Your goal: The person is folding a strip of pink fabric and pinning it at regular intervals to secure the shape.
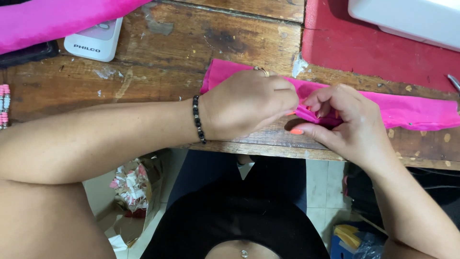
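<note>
Across the room's worn wooden table (191,43), a red mat (364,52) covers the far right corner, with a white machine (412,17) standing on it. A pink cloth (48,19) lies bunched at the far left, partly over a white device (96,41). Near the front edge a pink strip (407,108) stretches to the right. The left hand (247,103), ringed and with a black bead bracelet (198,120) at the wrist, pinches the strip's fold with fingers pressed together. The right hand (342,120), touching it, pinches the same fold, its orange-nailed thumb underneath. Below the table sits a box of scraps (130,184).
</note>
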